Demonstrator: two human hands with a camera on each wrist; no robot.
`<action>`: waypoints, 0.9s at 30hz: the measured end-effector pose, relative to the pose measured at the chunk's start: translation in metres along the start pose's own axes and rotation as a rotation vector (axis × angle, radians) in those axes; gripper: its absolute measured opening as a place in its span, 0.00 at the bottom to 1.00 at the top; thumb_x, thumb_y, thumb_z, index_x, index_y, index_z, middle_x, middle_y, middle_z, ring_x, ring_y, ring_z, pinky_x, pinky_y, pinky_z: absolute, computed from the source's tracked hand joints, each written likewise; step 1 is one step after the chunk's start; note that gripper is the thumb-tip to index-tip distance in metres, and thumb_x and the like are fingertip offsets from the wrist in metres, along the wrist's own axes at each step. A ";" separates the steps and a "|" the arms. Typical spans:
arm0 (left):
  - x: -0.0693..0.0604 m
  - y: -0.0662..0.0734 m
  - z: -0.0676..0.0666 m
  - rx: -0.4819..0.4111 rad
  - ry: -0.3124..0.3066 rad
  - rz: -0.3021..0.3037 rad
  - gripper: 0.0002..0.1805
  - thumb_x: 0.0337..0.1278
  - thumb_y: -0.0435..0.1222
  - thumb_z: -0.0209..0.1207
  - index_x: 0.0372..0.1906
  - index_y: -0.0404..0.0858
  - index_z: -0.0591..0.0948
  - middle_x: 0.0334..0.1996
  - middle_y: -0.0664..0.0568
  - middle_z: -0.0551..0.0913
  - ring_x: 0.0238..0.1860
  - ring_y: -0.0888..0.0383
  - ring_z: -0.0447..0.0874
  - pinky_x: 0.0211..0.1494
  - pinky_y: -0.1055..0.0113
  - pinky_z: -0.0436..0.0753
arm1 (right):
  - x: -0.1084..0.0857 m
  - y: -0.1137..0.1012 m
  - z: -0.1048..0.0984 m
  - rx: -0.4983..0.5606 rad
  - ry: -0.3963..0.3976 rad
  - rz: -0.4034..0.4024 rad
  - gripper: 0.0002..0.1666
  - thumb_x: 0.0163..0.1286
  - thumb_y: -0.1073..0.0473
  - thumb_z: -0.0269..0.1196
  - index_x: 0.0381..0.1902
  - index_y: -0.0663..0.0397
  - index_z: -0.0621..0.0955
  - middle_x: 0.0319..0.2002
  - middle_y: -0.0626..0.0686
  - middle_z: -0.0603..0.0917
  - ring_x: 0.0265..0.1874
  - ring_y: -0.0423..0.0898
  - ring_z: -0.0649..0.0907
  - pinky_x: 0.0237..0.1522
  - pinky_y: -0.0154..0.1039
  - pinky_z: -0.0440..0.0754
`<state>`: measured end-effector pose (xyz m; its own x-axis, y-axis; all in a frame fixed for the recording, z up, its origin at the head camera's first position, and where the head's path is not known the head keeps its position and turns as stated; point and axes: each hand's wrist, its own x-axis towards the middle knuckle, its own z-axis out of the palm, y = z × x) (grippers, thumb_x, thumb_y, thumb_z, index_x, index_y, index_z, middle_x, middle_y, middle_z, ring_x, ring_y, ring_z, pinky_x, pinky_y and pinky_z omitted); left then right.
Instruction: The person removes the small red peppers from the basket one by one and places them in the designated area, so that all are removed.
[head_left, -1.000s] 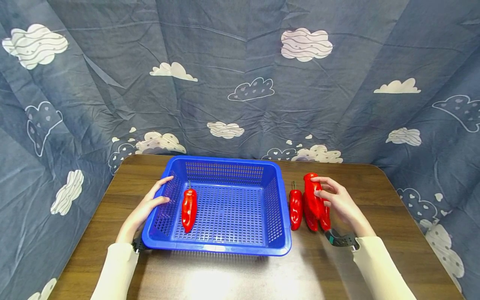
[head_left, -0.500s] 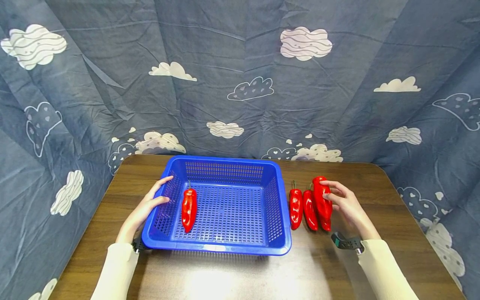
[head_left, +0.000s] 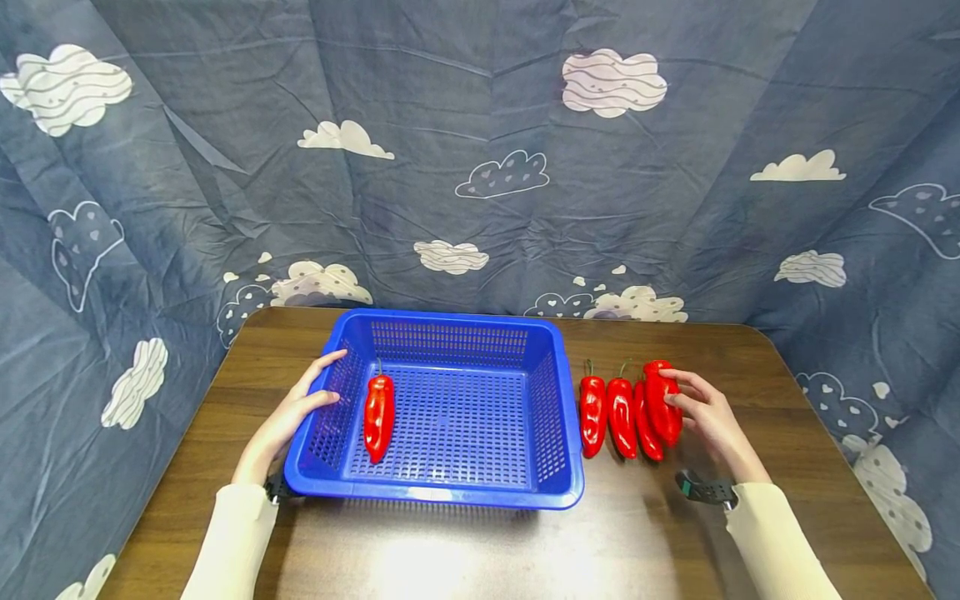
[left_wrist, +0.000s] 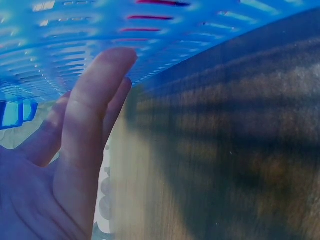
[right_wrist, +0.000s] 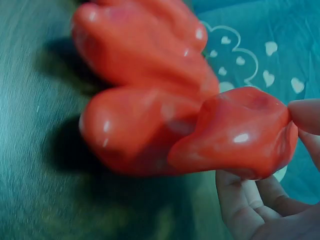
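Observation:
My right hand (head_left: 708, 412) pinches a red pepper (head_left: 663, 404) between thumb and fingers. In the right wrist view this pepper (right_wrist: 245, 132) points its tip away from the hand and overlaps the pepper behind it; whether they touch I cannot tell. Three more red peppers lie side by side to its left: one near the basket (head_left: 592, 417), one in the middle (head_left: 621, 417) and one partly covered (head_left: 647, 425). My left hand (head_left: 288, 417), fingers extended, rests at the left side of the blue plastic basket (head_left: 442, 497). Inside it lies another red pepper (head_left: 378, 421).
Under everything is a dark wooden table (head_left: 517, 554), with a bright glare at the front. A grey-blue curtain (head_left: 442, 200) with white clouds hangs behind and at both sides. A wrist strap (head_left: 705, 489) sits on the right wrist.
My right hand has moved right and a little toward me. The first pepper it held now lies in the row; then a third lay uncovered as the hand took the rightmost. My left hand stays.

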<state>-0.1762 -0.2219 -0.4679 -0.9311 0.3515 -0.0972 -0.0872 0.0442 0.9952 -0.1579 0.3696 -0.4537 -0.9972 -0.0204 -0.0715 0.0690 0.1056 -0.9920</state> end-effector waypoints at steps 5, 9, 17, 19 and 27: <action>0.000 0.001 0.000 -0.005 0.000 -0.002 0.34 0.65 0.30 0.46 0.74 0.51 0.53 0.69 0.35 0.50 0.56 0.34 0.66 0.46 0.50 0.78 | 0.000 0.008 -0.008 -0.060 0.036 0.023 0.19 0.71 0.66 0.55 0.56 0.46 0.77 0.42 0.42 0.77 0.37 0.36 0.80 0.35 0.34 0.81; 0.000 0.001 0.000 0.003 -0.002 -0.001 0.34 0.65 0.31 0.46 0.74 0.50 0.53 0.70 0.35 0.49 0.56 0.35 0.66 0.46 0.50 0.78 | -0.001 0.014 -0.011 -0.085 0.066 0.035 0.19 0.70 0.66 0.54 0.57 0.46 0.77 0.41 0.42 0.77 0.36 0.36 0.80 0.34 0.35 0.81; 0.000 0.002 0.001 0.003 -0.010 0.010 0.34 0.66 0.31 0.46 0.74 0.48 0.52 0.70 0.34 0.49 0.56 0.34 0.66 0.47 0.50 0.78 | -0.003 0.019 -0.014 -0.107 0.122 0.033 0.19 0.70 0.66 0.54 0.56 0.47 0.78 0.39 0.41 0.78 0.34 0.35 0.80 0.31 0.34 0.81; -0.001 0.002 0.002 0.002 -0.010 0.012 0.34 0.66 0.31 0.46 0.74 0.48 0.52 0.70 0.34 0.49 0.56 0.35 0.66 0.47 0.51 0.78 | -0.004 0.021 -0.015 -0.135 0.128 0.038 0.19 0.70 0.66 0.54 0.57 0.49 0.77 0.39 0.41 0.78 0.34 0.35 0.79 0.31 0.34 0.81; 0.000 0.001 0.001 0.001 -0.010 0.014 0.34 0.66 0.31 0.47 0.74 0.48 0.52 0.70 0.34 0.49 0.55 0.36 0.67 0.46 0.51 0.78 | -0.004 0.027 -0.014 -0.279 0.154 0.064 0.23 0.69 0.67 0.54 0.61 0.67 0.68 0.41 0.52 0.77 0.32 0.35 0.78 0.31 0.35 0.80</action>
<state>-0.1755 -0.2210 -0.4666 -0.9288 0.3611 -0.0831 -0.0735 0.0401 0.9965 -0.1521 0.3864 -0.4787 -0.9851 0.1429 -0.0951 0.1424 0.3705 -0.9179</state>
